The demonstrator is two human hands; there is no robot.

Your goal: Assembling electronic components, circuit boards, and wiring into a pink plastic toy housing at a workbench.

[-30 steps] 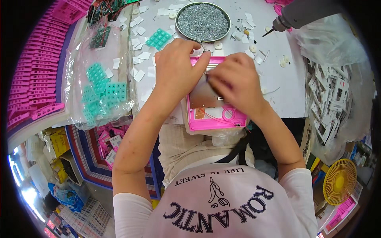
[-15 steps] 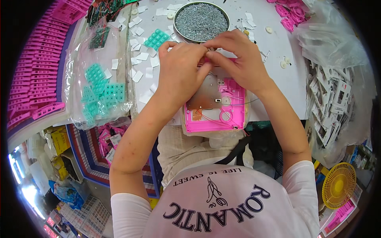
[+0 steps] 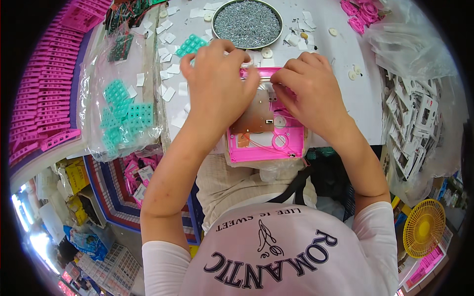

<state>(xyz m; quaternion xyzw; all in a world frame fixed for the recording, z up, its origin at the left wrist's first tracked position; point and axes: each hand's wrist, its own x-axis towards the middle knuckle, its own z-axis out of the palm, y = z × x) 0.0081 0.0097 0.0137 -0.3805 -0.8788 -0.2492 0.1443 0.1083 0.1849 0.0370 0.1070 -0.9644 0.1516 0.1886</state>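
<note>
A pink plastic case (image 3: 266,155) lies open at the near edge of the table, in front of my body. Inside it are a brown circuit board (image 3: 254,116), thin red wires and a white round part (image 3: 280,122). A silvery rod (image 3: 265,86) runs along the case's far side. Over the far left corner, my left hand (image 3: 219,86) has thumb and fingers apart, slightly blurred, with nothing visible between them. My right hand (image 3: 313,89) has its fingers curled at the far right side, fingertips by the rod's end; what they grip is hidden.
A round tin of small screws (image 3: 247,23) stands beyond the case. White paper pieces (image 3: 169,93) and turquoise button pads (image 3: 140,114) lie left. Stacked pink shells (image 3: 47,93) fill the far left. White plastic frames (image 3: 412,128) lie in a bag at right.
My hands were together above the case's far edge and have moved apart, the left to the left, the right slightly right and nearer. The silvery rod and far edge now show between them.
</note>
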